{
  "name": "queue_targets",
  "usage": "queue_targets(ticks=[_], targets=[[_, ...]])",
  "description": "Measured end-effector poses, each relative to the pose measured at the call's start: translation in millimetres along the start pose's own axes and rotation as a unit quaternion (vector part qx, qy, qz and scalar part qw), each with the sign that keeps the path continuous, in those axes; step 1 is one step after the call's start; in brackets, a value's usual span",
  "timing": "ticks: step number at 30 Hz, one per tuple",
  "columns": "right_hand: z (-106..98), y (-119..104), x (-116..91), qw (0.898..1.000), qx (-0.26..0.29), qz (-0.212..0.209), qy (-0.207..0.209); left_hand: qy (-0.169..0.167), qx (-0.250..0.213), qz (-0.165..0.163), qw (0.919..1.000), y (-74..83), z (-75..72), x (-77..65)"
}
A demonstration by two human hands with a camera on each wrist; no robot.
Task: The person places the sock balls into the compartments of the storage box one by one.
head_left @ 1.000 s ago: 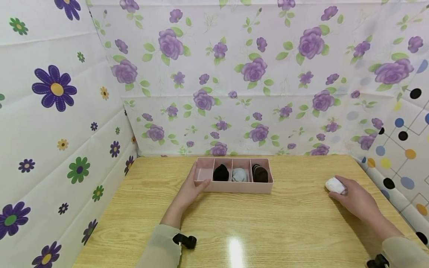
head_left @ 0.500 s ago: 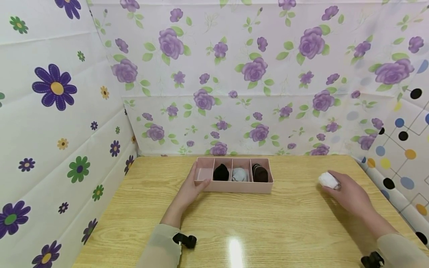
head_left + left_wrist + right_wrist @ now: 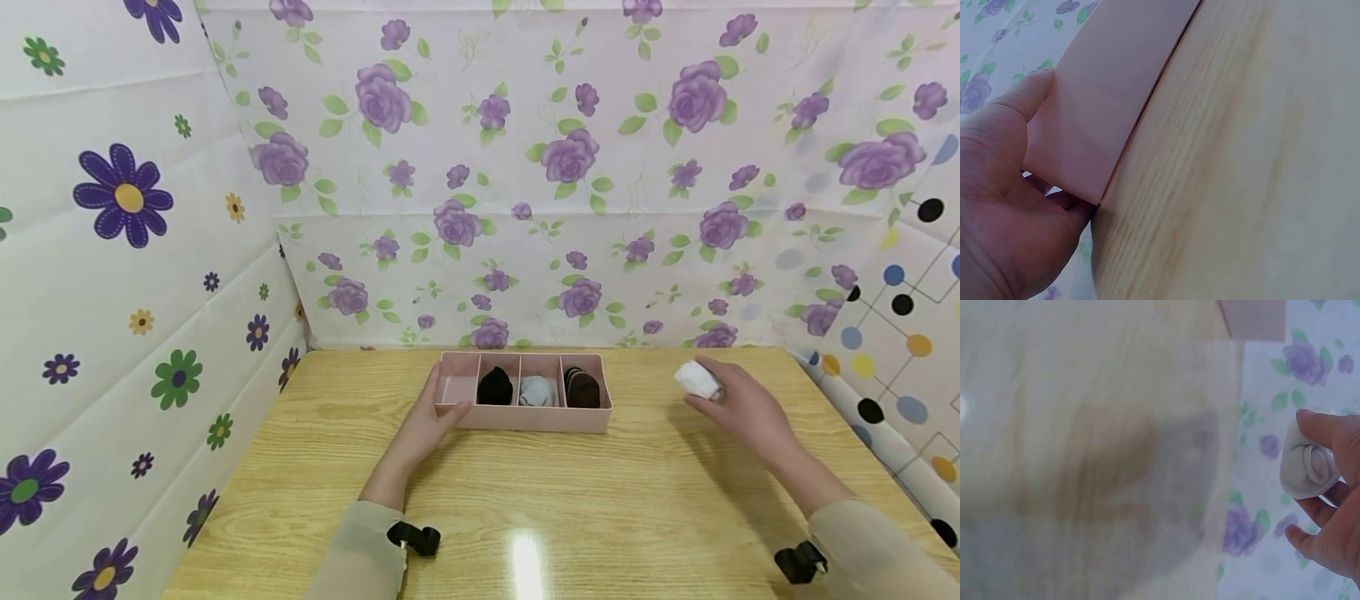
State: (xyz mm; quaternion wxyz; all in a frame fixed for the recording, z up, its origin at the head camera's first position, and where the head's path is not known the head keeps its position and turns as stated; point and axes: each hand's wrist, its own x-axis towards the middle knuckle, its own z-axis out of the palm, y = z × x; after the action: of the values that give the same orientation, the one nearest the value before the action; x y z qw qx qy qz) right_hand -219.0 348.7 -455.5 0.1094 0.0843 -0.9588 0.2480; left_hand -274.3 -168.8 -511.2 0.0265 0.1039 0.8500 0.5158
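Observation:
In the head view a long pink divided box stands near the table's back edge. My left hand grips its left end, thumb against the front wall and fingers round the end wall; the left wrist view shows the thumb at the rim. The leftmost compartment is bare. To its right sit a black rolled sock, a light grey rolled sock and a dark brown one with stripes, one per compartment. My right hand pinches a white rolled sock above the table, right of the box.
The wooden table spans the space before me. A purple-flowered cloth hangs behind it, with a daisy-patterned cloth on the left and a dotted cloth on the right.
My right hand has carried the white rolled sock leftward and farther back, toward the box. My left hand and the box have stayed in place.

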Motion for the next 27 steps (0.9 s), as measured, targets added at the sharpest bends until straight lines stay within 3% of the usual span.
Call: queue_targets(ticks=[12,27], targets=[[10.7,-54.0,22.1,0.999,0.036,-0.029,0.005,0.001,0.002,-0.003,1.0,-1.4,-0.5,0.4],[32.2,-101.1,40.4,0.996,0.056,-0.07,0.023,0.001,0.004,0.002,1.0,-1.9,-1.0,0.6]])
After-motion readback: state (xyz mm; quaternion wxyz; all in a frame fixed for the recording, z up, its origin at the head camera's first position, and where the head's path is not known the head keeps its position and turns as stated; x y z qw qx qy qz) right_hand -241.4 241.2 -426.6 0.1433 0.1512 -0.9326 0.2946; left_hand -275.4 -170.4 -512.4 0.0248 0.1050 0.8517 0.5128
